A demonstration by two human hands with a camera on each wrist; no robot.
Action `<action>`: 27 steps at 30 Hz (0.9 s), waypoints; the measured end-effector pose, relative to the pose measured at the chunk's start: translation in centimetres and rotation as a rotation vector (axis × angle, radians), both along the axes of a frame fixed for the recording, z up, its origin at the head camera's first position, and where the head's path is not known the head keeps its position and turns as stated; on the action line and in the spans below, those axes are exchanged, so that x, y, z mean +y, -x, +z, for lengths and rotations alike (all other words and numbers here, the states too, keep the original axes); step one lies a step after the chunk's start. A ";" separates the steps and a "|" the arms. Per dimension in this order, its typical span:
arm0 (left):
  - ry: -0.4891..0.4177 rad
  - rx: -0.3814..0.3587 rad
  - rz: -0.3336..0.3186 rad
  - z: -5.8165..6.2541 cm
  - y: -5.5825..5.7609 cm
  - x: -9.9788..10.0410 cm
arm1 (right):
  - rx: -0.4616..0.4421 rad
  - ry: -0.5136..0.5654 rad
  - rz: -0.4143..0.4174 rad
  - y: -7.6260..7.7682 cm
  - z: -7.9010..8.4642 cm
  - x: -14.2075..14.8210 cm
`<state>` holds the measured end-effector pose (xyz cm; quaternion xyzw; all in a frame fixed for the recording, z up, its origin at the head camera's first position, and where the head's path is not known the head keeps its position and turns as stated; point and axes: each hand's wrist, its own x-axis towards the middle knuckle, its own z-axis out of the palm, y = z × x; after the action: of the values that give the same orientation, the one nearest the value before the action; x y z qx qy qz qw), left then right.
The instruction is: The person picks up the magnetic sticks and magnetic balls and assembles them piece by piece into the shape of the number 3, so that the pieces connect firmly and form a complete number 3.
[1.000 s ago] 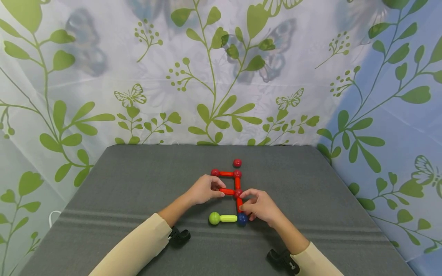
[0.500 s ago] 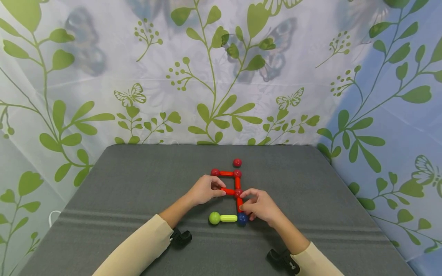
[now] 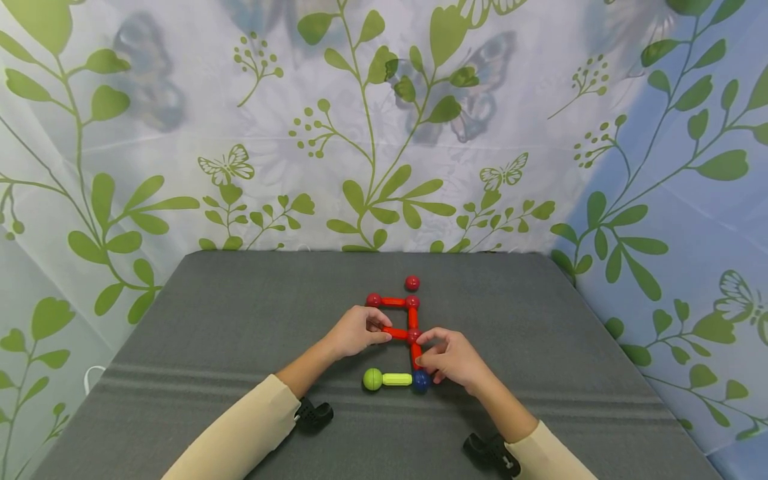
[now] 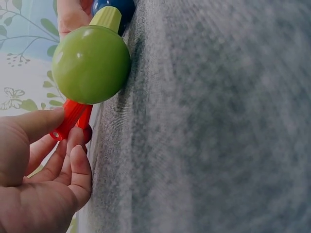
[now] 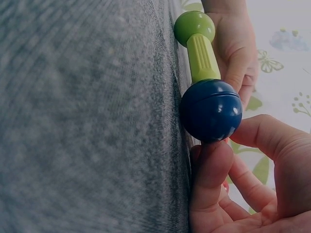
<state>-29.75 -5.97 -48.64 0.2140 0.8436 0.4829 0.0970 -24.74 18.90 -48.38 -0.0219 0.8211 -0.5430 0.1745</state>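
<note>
Ball-and-rod building pieces lie joined together on the grey cloth. My left hand (image 3: 354, 331) pinches the free end of a red rod (image 3: 397, 333) between thumb and fingers; its other end meets the middle red ball (image 3: 413, 336). With thumb and fingers, my right hand (image 3: 457, 360) holds another red rod (image 3: 417, 356), which runs from that ball down to a blue ball (image 3: 422, 382). A yellow-green rod (image 3: 397, 379) links the blue ball to a green ball (image 3: 373, 379). In the right wrist view, the blue ball (image 5: 211, 110) hides most of the held rod.
Beyond the hands, a red rod (image 3: 393, 302) joins a left red ball (image 3: 374, 300) to a corner red ball (image 3: 412, 303), and an upright-running red rod (image 3: 413, 318) continues toward me. One loose red ball (image 3: 412, 283) lies farther back. A leaf-patterned curtain (image 3: 372, 133) hangs behind the table.
My left hand and forearm have shifted very slightly to the right, still holding the red rod. The right hand and the other pieces look unmoved.
</note>
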 end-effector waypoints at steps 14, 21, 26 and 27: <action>-0.001 -0.003 -0.004 0.7 0.6 -0.3 | 0.006 -0.002 0.001 0.0 0.0 0.0; -0.013 0.016 0.027 1.1 1.5 -0.5 | 0.003 0.001 0.006 -0.1 0.2 0.0; -0.027 0.019 0.074 1.6 2.5 -0.6 | 0.002 -0.003 0.005 -0.1 0.2 0.0; -0.027 0.025 0.078 1.8 2.6 -0.6 | 0.001 -0.004 0.004 -0.1 0.1 0.0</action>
<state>-32.38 -6.57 -46.88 0.1880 0.8458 0.4950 0.0648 -24.69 18.95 -48.24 -0.0235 0.8222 -0.5411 0.1754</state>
